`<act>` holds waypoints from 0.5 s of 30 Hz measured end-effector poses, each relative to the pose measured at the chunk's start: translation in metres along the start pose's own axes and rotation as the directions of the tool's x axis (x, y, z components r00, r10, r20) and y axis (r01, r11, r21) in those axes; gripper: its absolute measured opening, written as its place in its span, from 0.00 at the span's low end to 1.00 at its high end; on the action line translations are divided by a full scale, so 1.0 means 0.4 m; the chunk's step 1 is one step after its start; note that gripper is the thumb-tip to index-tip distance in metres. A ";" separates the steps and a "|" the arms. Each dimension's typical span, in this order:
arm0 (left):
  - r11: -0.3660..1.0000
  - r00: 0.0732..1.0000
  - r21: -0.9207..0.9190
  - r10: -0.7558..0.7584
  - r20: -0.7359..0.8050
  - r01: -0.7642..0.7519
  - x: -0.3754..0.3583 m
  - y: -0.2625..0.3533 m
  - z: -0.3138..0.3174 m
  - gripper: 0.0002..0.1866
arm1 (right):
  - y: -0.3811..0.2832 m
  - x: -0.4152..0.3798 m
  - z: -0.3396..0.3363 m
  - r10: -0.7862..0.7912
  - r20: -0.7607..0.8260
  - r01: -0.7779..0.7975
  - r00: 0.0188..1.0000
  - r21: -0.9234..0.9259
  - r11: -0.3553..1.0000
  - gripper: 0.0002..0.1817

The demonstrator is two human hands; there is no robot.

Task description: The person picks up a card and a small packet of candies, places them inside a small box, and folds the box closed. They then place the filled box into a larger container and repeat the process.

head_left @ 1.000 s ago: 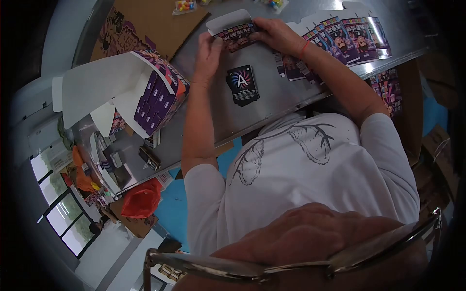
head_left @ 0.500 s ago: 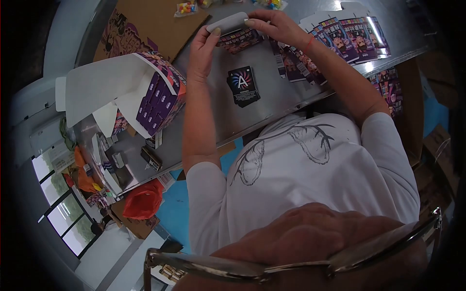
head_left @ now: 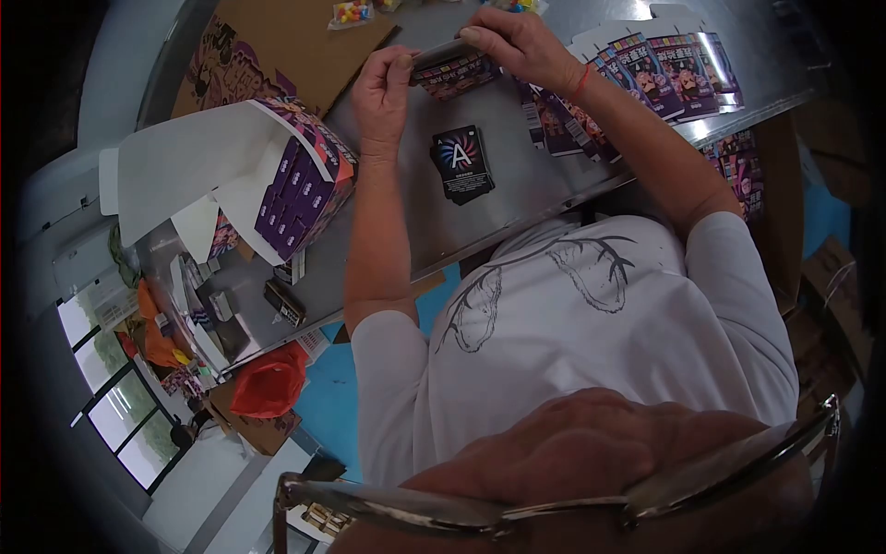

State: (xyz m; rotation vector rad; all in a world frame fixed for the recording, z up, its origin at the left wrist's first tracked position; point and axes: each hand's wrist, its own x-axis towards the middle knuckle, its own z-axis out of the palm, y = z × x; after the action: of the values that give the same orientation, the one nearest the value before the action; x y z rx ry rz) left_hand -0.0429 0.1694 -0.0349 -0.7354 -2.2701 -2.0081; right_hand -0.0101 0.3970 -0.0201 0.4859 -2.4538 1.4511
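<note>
Held up between both hands is a small dark printed box (head_left: 459, 78) with pink and purple artwork. My left hand (head_left: 382, 100) pinches its left end, thumb at the upper corner. On the upper right edge, the fingers and thumb of my right hand (head_left: 517, 46) are closed on a thin grey flap. A stack of black cards (head_left: 460, 164) with a large white "A" on top lies on the metal table (head_left: 420, 217), below the held box. Flattened printed boxes (head_left: 637, 78) are fanned out to the right, some partly under my right forearm.
An open white carton (head_left: 185, 171) with purple boxes (head_left: 293, 198) stands at left. Behind it lies a brown cardboard sheet (head_left: 305, 55). Small bags of colourful pieces (head_left: 351, 13) are at the top. A red bag (head_left: 268, 385) hangs near the table's lower left edge.
The box's pale flap, broad and raised before, now shows as a thin strip along the top edge. Both hands have shifted slightly and stay on the box.
</note>
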 end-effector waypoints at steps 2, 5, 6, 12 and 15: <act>0.993 0.997 0.085 0.079 0.015 -0.080 0.005 0.007 0.000 0.09 | 0.013 0.002 0.007 -0.042 -0.015 0.042 0.999 0.002 0.999 0.10; 0.985 0.993 0.131 0.112 0.018 -0.114 0.002 0.025 0.002 0.09 | 0.017 -0.001 0.009 -0.116 -0.043 0.117 0.992 0.034 0.992 0.10; 0.985 0.994 0.130 0.112 0.017 -0.113 0.000 0.023 0.005 0.09 | 0.017 -0.002 0.009 -0.149 -0.057 0.152 0.987 0.063 0.986 0.09; 0.921 0.970 0.309 0.244 0.021 -0.238 -0.002 0.013 0.009 0.07 | 0.016 -0.008 0.010 -0.382 -0.098 0.359 0.919 -0.188 0.914 0.06; 0.855 0.950 0.423 0.309 0.049 -0.300 -0.007 0.014 0.011 0.07 | 0.045 -0.008 0.020 -0.457 -0.026 0.420 0.889 -0.352 0.837 0.07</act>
State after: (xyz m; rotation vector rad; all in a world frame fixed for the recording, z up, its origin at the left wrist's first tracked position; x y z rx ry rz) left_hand -0.0372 0.1729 -0.0312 -0.9448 -2.2818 -1.3121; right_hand -0.0148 0.3984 -0.0394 0.8037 -2.2363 0.8279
